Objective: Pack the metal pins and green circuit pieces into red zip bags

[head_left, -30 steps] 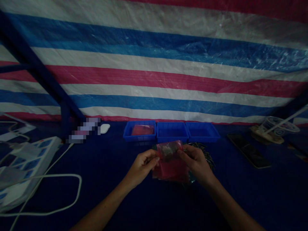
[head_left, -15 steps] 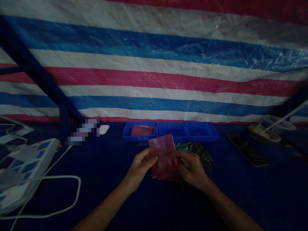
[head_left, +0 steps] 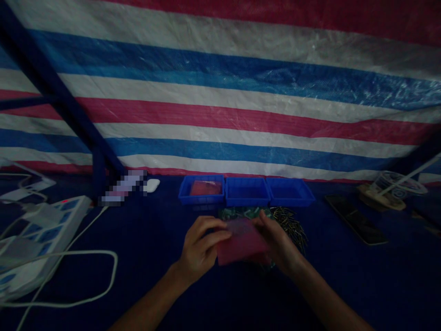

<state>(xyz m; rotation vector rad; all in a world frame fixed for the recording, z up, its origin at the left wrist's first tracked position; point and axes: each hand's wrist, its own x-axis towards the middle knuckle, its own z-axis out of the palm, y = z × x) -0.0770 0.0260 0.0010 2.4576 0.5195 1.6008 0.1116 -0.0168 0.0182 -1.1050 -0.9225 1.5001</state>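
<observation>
A pink translucent zip bag is between my two hands, low over the dark blue table. My left hand pinches its left edge between thumb and fingers. At the right edge my right hand grips the bag, its fingertips partly blurred and turned away. Behind the bag lie green pieces, partly hidden by it and too dim to name. Beside my right hand spreads a pile of thin brass-coloured screws or pins.
Three blue trays stand in a row: the left tray holds pink bags, beside a middle tray and a right tray. A phone and plastic cup lie right. A power strip with white cable lies left.
The bag has tipped from nearly upright to flatter and lower. My right fingers have moved from its front to its right edge. More green pieces show behind it.
</observation>
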